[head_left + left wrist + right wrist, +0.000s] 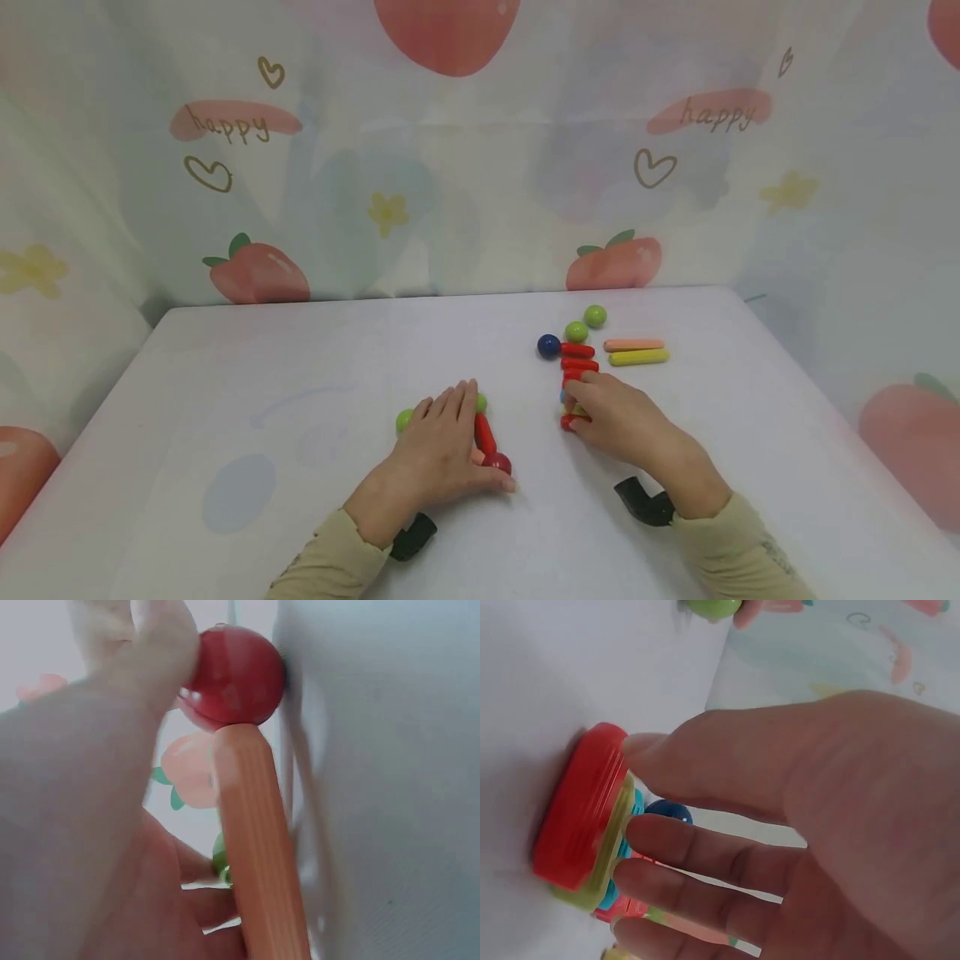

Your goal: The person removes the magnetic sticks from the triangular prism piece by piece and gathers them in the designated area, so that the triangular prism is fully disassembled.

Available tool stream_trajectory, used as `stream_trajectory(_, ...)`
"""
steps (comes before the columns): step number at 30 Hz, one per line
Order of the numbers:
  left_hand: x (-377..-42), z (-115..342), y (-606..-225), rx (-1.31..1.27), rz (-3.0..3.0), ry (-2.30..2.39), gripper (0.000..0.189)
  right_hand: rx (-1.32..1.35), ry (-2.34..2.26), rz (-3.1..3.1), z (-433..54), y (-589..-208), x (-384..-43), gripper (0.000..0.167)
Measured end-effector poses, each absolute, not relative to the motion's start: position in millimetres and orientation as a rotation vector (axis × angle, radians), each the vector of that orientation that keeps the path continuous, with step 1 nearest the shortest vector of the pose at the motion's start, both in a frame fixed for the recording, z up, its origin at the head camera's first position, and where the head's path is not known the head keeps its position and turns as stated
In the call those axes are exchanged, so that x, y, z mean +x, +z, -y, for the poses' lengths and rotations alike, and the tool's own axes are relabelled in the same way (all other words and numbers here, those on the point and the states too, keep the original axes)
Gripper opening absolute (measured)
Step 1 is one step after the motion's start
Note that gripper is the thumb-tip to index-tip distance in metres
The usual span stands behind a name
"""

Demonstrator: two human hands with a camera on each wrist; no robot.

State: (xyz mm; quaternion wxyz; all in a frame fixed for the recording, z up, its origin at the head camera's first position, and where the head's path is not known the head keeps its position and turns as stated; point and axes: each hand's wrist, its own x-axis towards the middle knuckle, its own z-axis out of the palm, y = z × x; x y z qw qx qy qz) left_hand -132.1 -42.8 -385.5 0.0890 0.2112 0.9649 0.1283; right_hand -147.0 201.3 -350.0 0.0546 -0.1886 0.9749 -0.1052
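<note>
- The left hand lies flat and ungripping, its straight fingers spread over a cluster of balls and sticks.
- The right hand reaches down to a row of sticks, thumb tip touching the nearest red stick; whether it grips that one, I cannot tell.
- By the left thumb sits a red ball, touching the end of an orange stick that runs beneath the palm.
- A slim red stick leans beside the left forefinger; green balls show either side of those fingers.
- At the right fingertips, an olive-yellow stick and a light blue stick follow in the row.
- Past the right fingers lie further red sticks, a dark blue ball and two lime balls.
- Beyond the right knuckles, a peach stick lies beside a bright yellow stick.
- Past both hands, a printed curtain hangs behind the white table.
</note>
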Motion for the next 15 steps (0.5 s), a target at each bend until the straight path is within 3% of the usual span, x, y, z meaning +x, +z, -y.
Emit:
stream_trajectory(11, -135, 48, -382, 0.813, -2.937, 0.351, 0.088, -0.646, -0.493, -2.853, -185, -345, -141, 0.014)
stream_trajectory(15, -135, 47, -382, 0.830, -2.961, 0.313, 0.085, -0.731, -0.546, -2.803, -177, -346, -137, 0.015)
